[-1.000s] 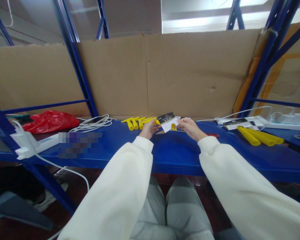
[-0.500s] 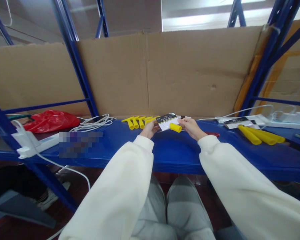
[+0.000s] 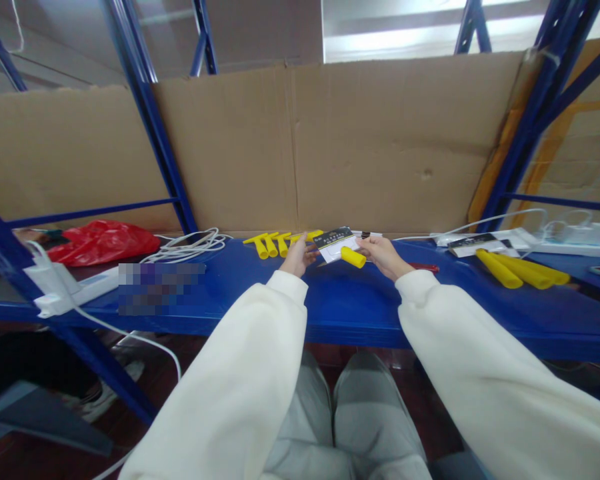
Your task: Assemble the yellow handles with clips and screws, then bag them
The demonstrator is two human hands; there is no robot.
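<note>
My right hand (image 3: 381, 256) pinches the right edge of a flat black-and-white printed packet (image 3: 336, 244). Across the packet's lower right part lies a yellow tube-shaped handle (image 3: 353, 257); whether it is inside or in front of the packet I cannot tell. At the packet's left edge is my left hand (image 3: 300, 256), thumb raised and fingers apart, with the fingertips near or touching it. Several yellow T-shaped tools (image 3: 269, 245) lie in a row behind my left hand. A red object (image 3: 424, 267) lies beside my right hand, partly hidden by it.
Yellow tapered handles (image 3: 523, 272) and another printed packet (image 3: 475, 245) rest on the right of the blue table (image 3: 350, 303). Power strips (image 3: 87, 288), a coiled white cable (image 3: 193, 247) and a red plastic bag (image 3: 103, 243) are at the left. Cardboard (image 3: 380, 147) stands behind.
My left thumb has lifted off the packet and the left fingers have spread. The packet and yellow handle have shifted slightly to the right, still in my right hand.
</note>
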